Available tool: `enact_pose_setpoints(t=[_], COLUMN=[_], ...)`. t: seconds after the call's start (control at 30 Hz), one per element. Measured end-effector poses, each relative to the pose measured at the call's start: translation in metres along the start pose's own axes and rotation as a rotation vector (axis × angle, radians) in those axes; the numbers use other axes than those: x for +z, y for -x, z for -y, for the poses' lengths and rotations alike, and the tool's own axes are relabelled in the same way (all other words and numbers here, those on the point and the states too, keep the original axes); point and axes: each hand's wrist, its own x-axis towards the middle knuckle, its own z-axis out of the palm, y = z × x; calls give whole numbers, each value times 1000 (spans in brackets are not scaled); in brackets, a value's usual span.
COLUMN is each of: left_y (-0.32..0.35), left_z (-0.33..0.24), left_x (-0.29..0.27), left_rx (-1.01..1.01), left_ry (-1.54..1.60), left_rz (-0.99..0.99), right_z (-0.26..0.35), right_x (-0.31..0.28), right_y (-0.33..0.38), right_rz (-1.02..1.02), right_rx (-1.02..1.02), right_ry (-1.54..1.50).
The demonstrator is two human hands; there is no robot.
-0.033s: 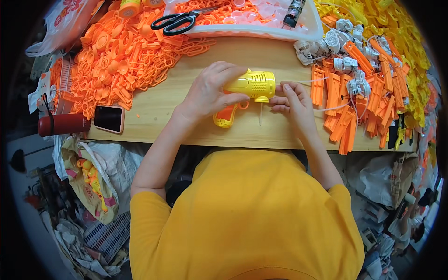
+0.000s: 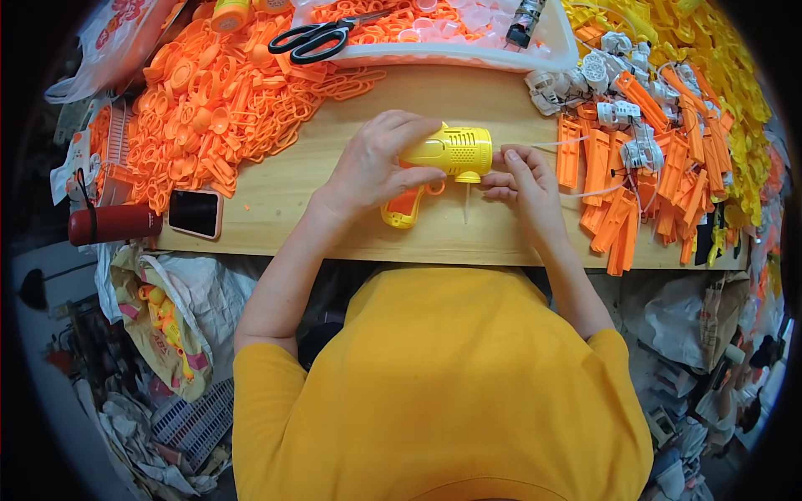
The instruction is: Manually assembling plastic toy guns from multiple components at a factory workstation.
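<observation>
Nothing can be seen to have shifted since the earlier frame: both hands and the yellow toy gun (image 2: 447,154) are placed as before. A wooden table (image 2: 334,209) is shown, heaped on its left with orange plastic rings (image 2: 217,108) and on its right with orange strips (image 2: 610,184) and yellow parts (image 2: 710,58). Black scissors (image 2: 313,40) are laid on a white tray (image 2: 468,57). A phone (image 2: 195,214) and a red flask (image 2: 113,224) are set at the near left edge. Bags and clutter are seen on the floor below. The toy gun is gripped by the left hand (image 2: 372,167), fingers curled over its body and orange handle. Its barrel end is touched by the right hand (image 2: 522,184), whose fingertips are pinched together on a thin pale wire (image 2: 547,144).
</observation>
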Motion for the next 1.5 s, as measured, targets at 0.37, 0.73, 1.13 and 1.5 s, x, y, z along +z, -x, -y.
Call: enact_pose_setpoints(t=[0.37, 0.73, 1.13, 1.5], left_y=[4, 7, 4, 1], left_z=[-14, -32, -26, -23], left_x=[0, 4, 9, -1], left_rx=[-132, 18, -530, 17], left_ry=[-143, -59, 627, 267], left_rz=[50, -66, -360, -456], right_z=[2, 13, 10, 34], right_x=[12, 31, 47, 34], right_y=[-1, 2, 22, -4], right_rz=[-14, 98, 196, -39], right_rx=[45, -12, -737, 161], right_ry=[-96, -127, 234, -433])
